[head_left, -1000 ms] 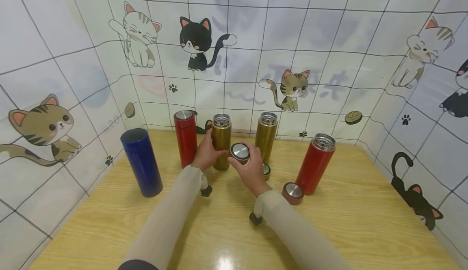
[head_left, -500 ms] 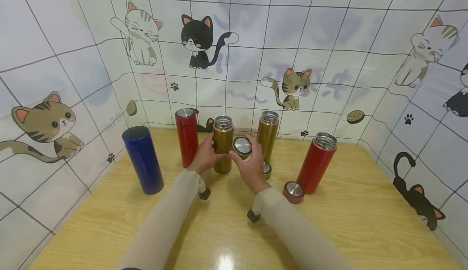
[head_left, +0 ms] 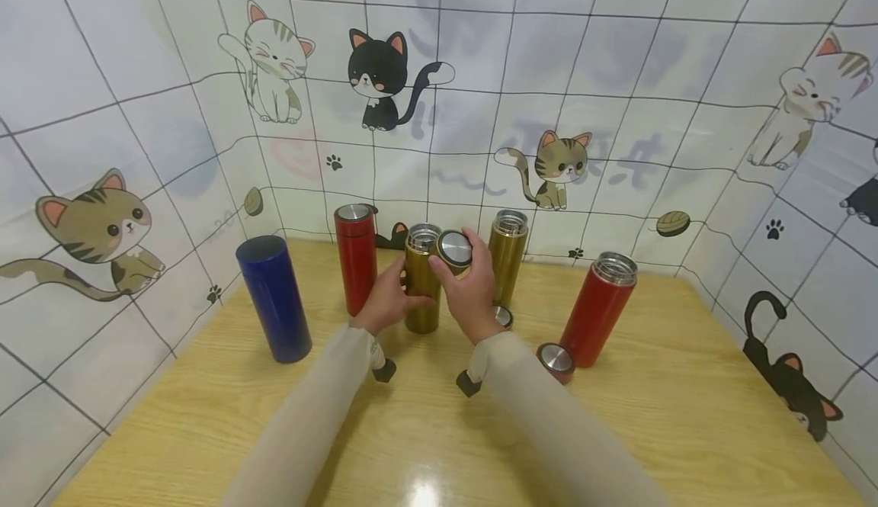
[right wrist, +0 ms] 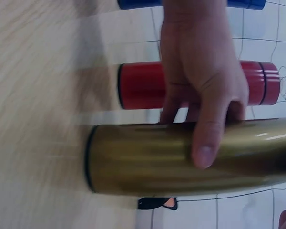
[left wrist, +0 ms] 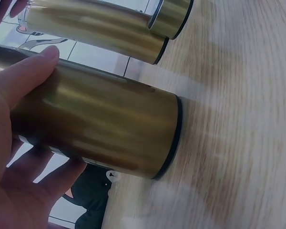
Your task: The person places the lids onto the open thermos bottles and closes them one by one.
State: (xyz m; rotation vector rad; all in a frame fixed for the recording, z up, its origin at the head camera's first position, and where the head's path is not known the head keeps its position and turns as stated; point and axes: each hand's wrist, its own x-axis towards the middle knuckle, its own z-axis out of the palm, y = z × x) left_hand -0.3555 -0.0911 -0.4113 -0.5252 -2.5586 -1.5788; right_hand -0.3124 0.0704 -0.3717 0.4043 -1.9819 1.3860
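In the head view my left hand point(head_left: 386, 301) grips a gold thermos flask point(head_left: 423, 282) round its body. The flask stands on the table with its steel mouth uncovered. My right hand point(head_left: 473, 293) holds a gold lid point(head_left: 456, 249) with a silver top. That lid is raised and slightly tilted, right beside the flask's mouth and overlapping its rim in this view. The left wrist view has the thumb and fingers on either side of the gold flask point(left wrist: 109, 114). From the right wrist, the left hand point(right wrist: 205, 90) shows around the same flask, while the lid is out of frame.
A second uncovered gold flask point(head_left: 506, 263) stands behind my right hand, its lid point(head_left: 504, 317) on the table. Rightward are an uncovered red flask point(head_left: 595, 316) and its lid point(head_left: 555, 360). To the left stand a capped red flask point(head_left: 356, 263) and a blue flask point(head_left: 276, 301).
My right hand has raised the lid from beside the gold flask's body up to its mouth. My left hand has drawn the flask slightly nearer, its grip kept.
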